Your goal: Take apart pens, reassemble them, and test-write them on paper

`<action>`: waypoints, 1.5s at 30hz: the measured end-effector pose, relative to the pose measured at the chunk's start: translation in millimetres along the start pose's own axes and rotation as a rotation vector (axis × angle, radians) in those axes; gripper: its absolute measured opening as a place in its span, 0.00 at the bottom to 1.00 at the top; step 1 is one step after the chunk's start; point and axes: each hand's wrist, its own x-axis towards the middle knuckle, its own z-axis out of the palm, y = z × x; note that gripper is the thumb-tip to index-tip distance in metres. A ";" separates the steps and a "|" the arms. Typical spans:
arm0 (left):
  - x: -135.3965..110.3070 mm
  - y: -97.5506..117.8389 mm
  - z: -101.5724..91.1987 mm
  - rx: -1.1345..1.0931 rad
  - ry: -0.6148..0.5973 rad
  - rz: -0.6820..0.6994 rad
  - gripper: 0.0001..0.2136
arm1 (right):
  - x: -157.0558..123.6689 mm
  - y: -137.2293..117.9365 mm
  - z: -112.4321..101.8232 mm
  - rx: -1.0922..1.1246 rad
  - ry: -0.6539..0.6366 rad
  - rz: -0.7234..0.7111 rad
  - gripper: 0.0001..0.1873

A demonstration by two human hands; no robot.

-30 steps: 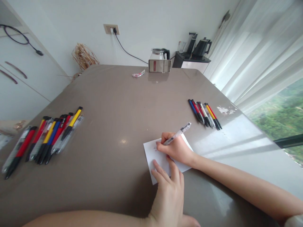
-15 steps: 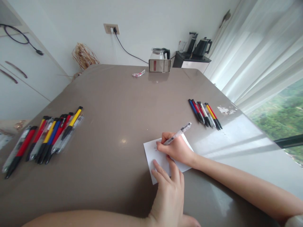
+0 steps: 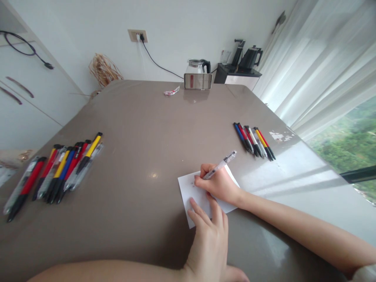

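Note:
A small white sheet of paper [image 3: 188, 188] lies on the brown table [image 3: 152, 129] in front of me. My right hand [image 3: 219, 183] is closed round a clear pen [image 3: 220, 165], its tip down on the paper near some faint marks. My left hand [image 3: 209, 231] lies flat with fingers stretched onto the paper's near edge, holding nothing.
A row of several coloured pens [image 3: 55, 168] lies at the left of the table. A smaller group of pens [image 3: 254, 141] lies at the right. A phone-like object [image 3: 197, 81] stands at the far edge, with a wrapper [image 3: 172, 92] beside it. Kettles [image 3: 249, 58] stand behind.
The pen in my right hand has tilted very slightly. Otherwise nothing has visibly moved.

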 end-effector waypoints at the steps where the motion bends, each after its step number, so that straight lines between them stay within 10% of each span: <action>1: -0.1 0.1 0.0 0.001 0.002 0.000 0.54 | 0.1 0.1 0.0 -0.001 0.001 0.002 0.10; 45: 0.7 -3.9 -1.1 0.005 0.007 0.046 0.51 | 0.7 4.3 1.5 0.042 0.017 -0.002 0.11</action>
